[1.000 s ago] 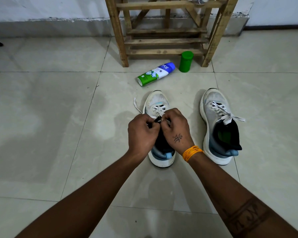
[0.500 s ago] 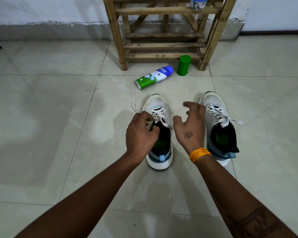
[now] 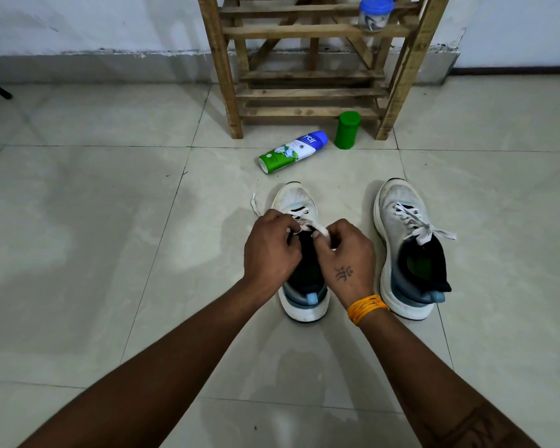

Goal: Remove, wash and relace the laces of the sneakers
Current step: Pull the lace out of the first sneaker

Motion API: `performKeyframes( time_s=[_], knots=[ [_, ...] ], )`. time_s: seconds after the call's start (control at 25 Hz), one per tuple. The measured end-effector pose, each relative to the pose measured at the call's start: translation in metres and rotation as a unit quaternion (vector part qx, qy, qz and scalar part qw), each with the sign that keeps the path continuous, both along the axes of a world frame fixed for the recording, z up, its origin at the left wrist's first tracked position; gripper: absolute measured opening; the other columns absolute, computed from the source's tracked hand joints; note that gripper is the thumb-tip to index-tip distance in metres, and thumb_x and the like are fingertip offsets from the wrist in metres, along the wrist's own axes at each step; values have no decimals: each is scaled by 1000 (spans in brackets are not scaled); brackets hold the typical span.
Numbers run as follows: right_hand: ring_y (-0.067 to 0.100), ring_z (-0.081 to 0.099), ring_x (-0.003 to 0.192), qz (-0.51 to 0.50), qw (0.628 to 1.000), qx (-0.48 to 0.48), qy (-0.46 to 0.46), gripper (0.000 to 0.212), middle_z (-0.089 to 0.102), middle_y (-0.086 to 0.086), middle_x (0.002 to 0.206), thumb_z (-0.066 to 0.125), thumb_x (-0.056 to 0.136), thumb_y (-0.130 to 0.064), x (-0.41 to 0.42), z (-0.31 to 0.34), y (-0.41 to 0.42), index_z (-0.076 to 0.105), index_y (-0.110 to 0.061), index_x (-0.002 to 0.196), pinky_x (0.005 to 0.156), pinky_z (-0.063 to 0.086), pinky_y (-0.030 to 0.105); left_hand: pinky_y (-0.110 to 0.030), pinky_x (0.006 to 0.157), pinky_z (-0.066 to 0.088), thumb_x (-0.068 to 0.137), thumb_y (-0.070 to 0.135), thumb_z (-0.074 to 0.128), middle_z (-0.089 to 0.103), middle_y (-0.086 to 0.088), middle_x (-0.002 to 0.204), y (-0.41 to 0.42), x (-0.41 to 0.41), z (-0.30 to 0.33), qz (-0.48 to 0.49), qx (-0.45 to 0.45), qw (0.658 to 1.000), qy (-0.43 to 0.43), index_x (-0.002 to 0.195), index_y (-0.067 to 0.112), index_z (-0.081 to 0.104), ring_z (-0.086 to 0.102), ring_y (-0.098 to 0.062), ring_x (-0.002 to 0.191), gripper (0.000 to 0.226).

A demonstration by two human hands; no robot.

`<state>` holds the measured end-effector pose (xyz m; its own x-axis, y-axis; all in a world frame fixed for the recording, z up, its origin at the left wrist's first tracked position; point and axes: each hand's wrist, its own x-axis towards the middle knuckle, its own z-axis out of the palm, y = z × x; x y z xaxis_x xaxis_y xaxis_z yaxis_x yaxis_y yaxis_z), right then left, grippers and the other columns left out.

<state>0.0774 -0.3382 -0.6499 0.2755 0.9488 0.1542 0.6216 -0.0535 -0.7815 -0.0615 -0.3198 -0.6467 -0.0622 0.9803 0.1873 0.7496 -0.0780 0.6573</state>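
On the tiled floor (image 3: 78, 221), left to right: one left sneaker (image 3: 299, 202) whose lace (image 3: 307, 225) is pinched by left hand (image 3: 270, 250) and right hand (image 3: 349, 257), one toppled bottle (image 3: 293, 151), one capped green canister (image 3: 347, 130), one blue-lidded jar (image 3: 374, 14) with unclear contents, one laced right sneaker (image 3: 408, 247).

We see two white sneakers with black linings, green insoles and blue-grey heels: the left sneaker (image 3: 299, 202) and the right sneaker (image 3: 401, 202), both with white laces (image 3: 414, 221). An orange band (image 3: 366, 308) circles the right wrist. Beyond lie a white, green and blue bottle (image 3: 293, 151), a green jar (image 3: 347, 130), a brown wooden rack (image 3: 304, 92) and pale beige floor (image 3: 94, 253) tiles.
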Motion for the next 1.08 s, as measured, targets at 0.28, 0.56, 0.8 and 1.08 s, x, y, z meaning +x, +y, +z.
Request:
performKeyframes(
  time_s=[0.28,0.56,0.8,1.08],
  knots=[
    [24,67,79,-53,986,-62,144,23,70,6,83,66,95,-34,36,22,52,69,-12,94,76,54,40,-40,74,53,76,20,78,61,7,84,-4,-9,-4,36,-16,997,-59,82,22,61,61,-14,77,18],
    [13,66,81,59,993,-102,-5,16,70,-10,84,74,76,-37,19,25,29,69,-25,85,74,49,28,-38,76,55,79,25,71,66,8,97,-2,-6,-1,27,-16,998,-59,94,25,70,66,-15,85,15],
    [24,67,82,51,998,-14,-32,8,71,-1,85,70,82,-25,4,-2,7,68,-18,86,71,52,38,-40,83,54,87,18,64,70,3,108,15,5,10,-37,-49,995,79,102,22,77,58,-24,108,20],
    [36,58,78,-30,998,13,-46,10,63,11,83,64,90,-15,-7,-8,0,55,-10,87,63,24,37,-43,70,47,87,17,57,59,-8,89,14,11,6,25,-37,998,54,83,8,58,59,-32,80,9]
  ],
)
